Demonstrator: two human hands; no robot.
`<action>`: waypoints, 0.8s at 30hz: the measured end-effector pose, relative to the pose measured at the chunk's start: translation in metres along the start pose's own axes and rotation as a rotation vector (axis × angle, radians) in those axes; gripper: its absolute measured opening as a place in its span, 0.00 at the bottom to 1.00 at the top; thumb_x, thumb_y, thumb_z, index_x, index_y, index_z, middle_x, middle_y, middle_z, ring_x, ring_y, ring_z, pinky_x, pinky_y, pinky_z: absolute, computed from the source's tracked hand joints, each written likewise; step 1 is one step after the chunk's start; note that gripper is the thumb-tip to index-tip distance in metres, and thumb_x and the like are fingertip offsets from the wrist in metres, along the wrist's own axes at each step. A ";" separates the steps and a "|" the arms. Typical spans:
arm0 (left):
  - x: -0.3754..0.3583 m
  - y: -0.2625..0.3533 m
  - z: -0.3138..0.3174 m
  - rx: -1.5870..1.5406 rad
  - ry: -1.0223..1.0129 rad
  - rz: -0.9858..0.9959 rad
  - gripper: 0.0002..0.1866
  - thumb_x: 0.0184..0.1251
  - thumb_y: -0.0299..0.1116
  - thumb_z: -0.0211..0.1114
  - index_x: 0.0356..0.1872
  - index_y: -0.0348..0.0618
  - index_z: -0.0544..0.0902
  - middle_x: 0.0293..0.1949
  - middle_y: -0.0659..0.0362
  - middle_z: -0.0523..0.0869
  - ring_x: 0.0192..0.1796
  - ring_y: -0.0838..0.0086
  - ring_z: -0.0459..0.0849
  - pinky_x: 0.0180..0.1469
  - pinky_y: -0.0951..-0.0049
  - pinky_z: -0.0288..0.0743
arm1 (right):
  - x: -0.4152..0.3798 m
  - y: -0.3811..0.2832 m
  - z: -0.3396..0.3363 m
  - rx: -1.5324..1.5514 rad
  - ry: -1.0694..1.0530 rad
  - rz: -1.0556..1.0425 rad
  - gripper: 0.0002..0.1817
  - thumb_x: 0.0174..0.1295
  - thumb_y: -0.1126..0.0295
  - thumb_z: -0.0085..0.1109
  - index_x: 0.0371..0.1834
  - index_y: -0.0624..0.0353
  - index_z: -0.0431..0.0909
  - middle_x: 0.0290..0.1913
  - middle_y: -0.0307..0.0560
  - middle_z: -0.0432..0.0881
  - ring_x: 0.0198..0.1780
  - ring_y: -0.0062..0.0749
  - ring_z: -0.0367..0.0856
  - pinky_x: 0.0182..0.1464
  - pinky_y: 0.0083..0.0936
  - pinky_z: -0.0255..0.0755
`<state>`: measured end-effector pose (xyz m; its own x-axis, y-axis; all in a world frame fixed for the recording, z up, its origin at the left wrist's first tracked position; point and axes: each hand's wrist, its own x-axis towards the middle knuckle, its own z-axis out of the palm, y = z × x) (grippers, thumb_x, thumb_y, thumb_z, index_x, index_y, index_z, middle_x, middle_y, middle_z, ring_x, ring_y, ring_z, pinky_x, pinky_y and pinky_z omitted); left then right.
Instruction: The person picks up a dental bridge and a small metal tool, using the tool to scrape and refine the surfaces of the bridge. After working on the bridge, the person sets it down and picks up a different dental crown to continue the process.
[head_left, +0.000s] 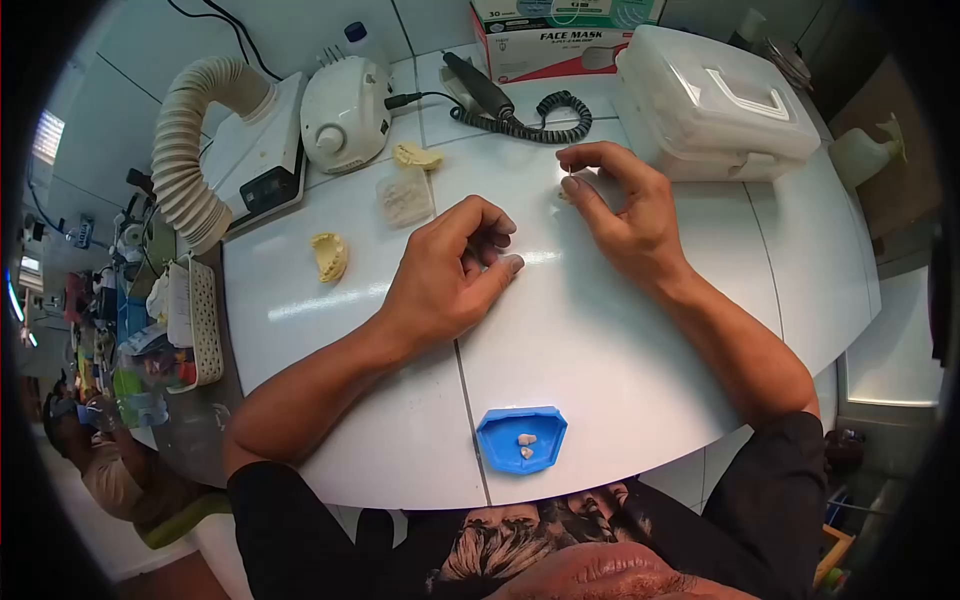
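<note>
My left hand (450,262) rests on its side on the white tiled table, fingers loosely curled and thumb apart, with nothing visible in it. Farther right, thumb and index finger of my right hand (625,205) come together around something thin and small that I cannot make out. A tiny pale piece shows just under that thumb. Near the front edge sits a blue tray (491,440) holding two small tooth-coloured pieces (527,440). Left of my left hand are a yellow dental cast (328,257), a small clear box (404,199) and another yellow cast piece (416,156).
At the back stand a white control box (343,112), a dust-extractor hose (183,150), a black handpiece (478,86) with coiled cord, a face mask box (560,45) and a white lidded case (715,105). A person (125,465) sits at far left beyond a basket (206,325).
</note>
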<state>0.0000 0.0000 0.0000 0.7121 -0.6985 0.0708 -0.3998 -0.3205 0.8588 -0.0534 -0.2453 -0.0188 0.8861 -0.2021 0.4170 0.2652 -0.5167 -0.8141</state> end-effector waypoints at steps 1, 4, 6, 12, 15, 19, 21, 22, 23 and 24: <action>0.001 -0.001 -0.002 0.009 0.009 0.021 0.15 0.72 0.27 0.77 0.54 0.40 0.83 0.45 0.61 0.88 0.43 0.81 0.83 0.42 0.78 0.76 | 0.001 0.003 0.004 -0.067 -0.012 -0.088 0.14 0.70 0.78 0.70 0.58 0.60 0.90 0.54 0.53 0.93 0.53 0.46 0.93 0.58 0.40 0.86; 0.004 -0.004 0.008 -0.030 0.048 0.084 0.14 0.72 0.26 0.77 0.54 0.39 0.83 0.45 0.61 0.88 0.43 0.81 0.83 0.41 0.78 0.76 | 0.000 0.000 -0.004 -0.222 -0.098 -0.197 0.15 0.67 0.83 0.68 0.56 0.63 0.89 0.49 0.54 0.93 0.49 0.47 0.93 0.54 0.38 0.87; -0.003 -0.004 0.005 -0.029 0.042 0.069 0.15 0.72 0.26 0.77 0.53 0.38 0.83 0.45 0.61 0.88 0.43 0.81 0.83 0.41 0.78 0.76 | -0.008 -0.006 0.002 -0.251 -0.118 -0.202 0.15 0.66 0.84 0.68 0.56 0.63 0.89 0.48 0.54 0.92 0.48 0.49 0.92 0.53 0.39 0.86; -0.003 -0.008 0.006 0.016 0.087 0.179 0.15 0.68 0.26 0.79 0.51 0.37 0.84 0.46 0.59 0.87 0.40 0.79 0.83 0.39 0.76 0.77 | -0.028 -0.032 0.007 -0.291 -0.220 -0.313 0.20 0.66 0.85 0.69 0.61 0.62 0.87 0.52 0.53 0.90 0.46 0.50 0.93 0.47 0.40 0.88; -0.004 -0.008 0.005 0.056 0.058 0.233 0.16 0.65 0.26 0.80 0.51 0.37 0.84 0.46 0.59 0.85 0.38 0.78 0.83 0.37 0.74 0.77 | -0.034 -0.036 0.005 -0.173 -0.283 -0.280 0.20 0.66 0.84 0.70 0.62 0.63 0.86 0.53 0.53 0.90 0.46 0.49 0.94 0.47 0.38 0.88; -0.005 -0.010 0.004 0.060 0.010 0.231 0.19 0.64 0.27 0.80 0.55 0.40 0.87 0.47 0.58 0.84 0.38 0.75 0.83 0.36 0.73 0.77 | -0.028 -0.030 -0.011 0.002 -0.287 -0.198 0.21 0.66 0.87 0.70 0.62 0.64 0.88 0.51 0.55 0.91 0.47 0.43 0.95 0.48 0.33 0.89; -0.002 -0.007 0.005 0.077 -0.005 0.287 0.21 0.64 0.28 0.80 0.58 0.42 0.89 0.47 0.58 0.84 0.39 0.74 0.84 0.37 0.72 0.78 | -0.025 -0.013 -0.018 0.081 -0.273 -0.174 0.17 0.68 0.89 0.68 0.57 0.65 0.89 0.50 0.51 0.92 0.49 0.34 0.94 0.51 0.28 0.88; 0.000 -0.006 0.005 0.097 -0.014 0.273 0.22 0.64 0.28 0.81 0.60 0.44 0.89 0.47 0.58 0.83 0.40 0.73 0.84 0.38 0.72 0.79 | -0.026 -0.008 -0.017 0.204 -0.248 -0.099 0.15 0.69 0.89 0.67 0.56 0.65 0.89 0.50 0.50 0.92 0.49 0.31 0.94 0.51 0.26 0.87; 0.001 -0.006 0.006 0.116 -0.030 0.258 0.23 0.64 0.28 0.81 0.61 0.46 0.90 0.47 0.57 0.83 0.40 0.72 0.85 0.38 0.71 0.79 | -0.029 -0.005 -0.016 0.326 -0.217 -0.018 0.14 0.70 0.89 0.67 0.55 0.65 0.89 0.50 0.49 0.92 0.49 0.29 0.93 0.52 0.25 0.86; 0.002 -0.005 0.007 0.132 -0.049 0.242 0.24 0.64 0.29 0.81 0.63 0.47 0.91 0.48 0.57 0.83 0.41 0.71 0.85 0.39 0.71 0.80 | -0.030 -0.009 -0.015 0.394 -0.201 0.065 0.12 0.72 0.89 0.65 0.53 0.66 0.88 0.50 0.46 0.92 0.52 0.25 0.91 0.54 0.23 0.85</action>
<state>-0.0011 -0.0041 -0.0078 0.5589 -0.7943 0.2382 -0.6288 -0.2187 0.7462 -0.0881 -0.2467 -0.0177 0.9517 -0.0379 0.3045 0.2964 -0.1437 -0.9442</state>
